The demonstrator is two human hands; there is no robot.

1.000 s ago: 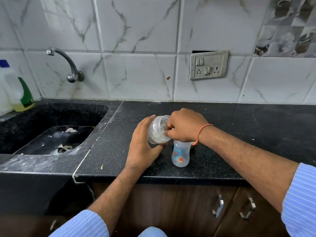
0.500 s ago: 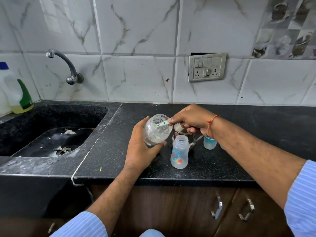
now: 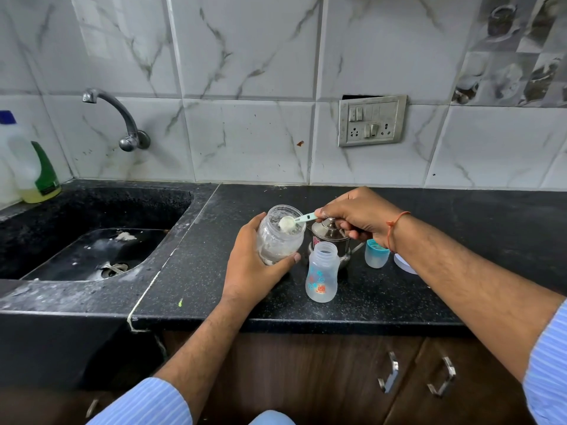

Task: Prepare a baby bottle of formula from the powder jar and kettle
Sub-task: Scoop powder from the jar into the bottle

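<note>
- Since a second ago: right hand has lifted off the baby bottle; scoop now heaped with powder at the jar mouth.
- Left hand wraps powder jar, tilted toward the scoop, likely easing access.
- Right fingers pinch the scoop handle.
- Bottle stands open on the desk, just below-right of the jar, presumably for a short transfer; kettle behind it.

Your right hand is now out of the jar, drawn back toward 3 o'clock, and the scoop it pinches sits heaped with powder at the jar's mouth. With that hand lifted away, the kettle, the blue cap and the bottle's open neck show.
</note>
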